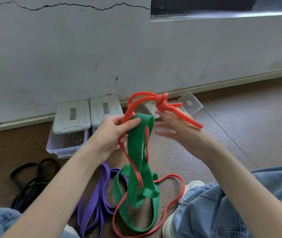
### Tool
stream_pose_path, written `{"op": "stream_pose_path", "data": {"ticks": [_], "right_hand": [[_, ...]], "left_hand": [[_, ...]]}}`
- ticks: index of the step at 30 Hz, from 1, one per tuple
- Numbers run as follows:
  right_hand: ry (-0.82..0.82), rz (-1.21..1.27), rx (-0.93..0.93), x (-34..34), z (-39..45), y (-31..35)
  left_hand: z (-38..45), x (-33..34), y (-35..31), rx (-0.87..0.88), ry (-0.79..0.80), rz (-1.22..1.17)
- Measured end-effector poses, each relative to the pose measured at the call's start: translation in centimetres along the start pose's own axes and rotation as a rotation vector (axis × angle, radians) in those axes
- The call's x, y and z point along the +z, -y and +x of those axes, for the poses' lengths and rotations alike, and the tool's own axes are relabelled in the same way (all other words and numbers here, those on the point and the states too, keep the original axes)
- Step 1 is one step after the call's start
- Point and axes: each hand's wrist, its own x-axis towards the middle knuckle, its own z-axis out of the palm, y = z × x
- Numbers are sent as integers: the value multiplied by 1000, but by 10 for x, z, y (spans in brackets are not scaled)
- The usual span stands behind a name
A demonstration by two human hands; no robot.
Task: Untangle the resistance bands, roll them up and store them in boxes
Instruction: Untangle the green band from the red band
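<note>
My left hand [114, 133] grips a wide green band [137, 152] together with strands of a thin red band [135, 103], holding both up above the floor. The red band has a thick knot [161, 102] at the top right. My right hand [173, 126] is blurred just below that knot, fingers spread, with a red strand running across it. The lower loops of the green and red bands trail on the floor between my knees. A purple band [94, 203] and a black band [32, 182] lie on the floor at the left.
Two clear plastic boxes with grey lids, one [69, 129] and another [105, 110], stand by the wall. A further clear box or lid [191, 103] lies behind the knot. My jeans-clad knees and a white shoe [193, 186] frame the floor space.
</note>
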Motion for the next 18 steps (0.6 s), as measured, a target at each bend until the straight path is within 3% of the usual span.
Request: {"op": "stream_pose_path", "data": {"ticks": [2, 3, 7, 11, 13, 16, 18], "right_hand": [[124, -56, 93, 9, -5, -3], [111, -129, 78, 12, -5, -4], [-129, -455, -95, 3, -1, 2], [-446, -245, -143, -25, 0, 10], [-435, -242, -157, -27, -1, 11], [-304, -487, -155, -15, 2, 5], [-265, -511, -174, -10, 3, 2]], "left_hand": [[-1, 2, -2, 34, 30, 35], [-2, 4, -1, 35, 63, 41], [2, 6, 1, 22, 17, -2], [14, -12, 7, 7, -198, -41], [17, -22, 16, -32, -254, 219], [17, -24, 32, -153, -89, 847], [15, -23, 32, -176, -90, 1091]]}}
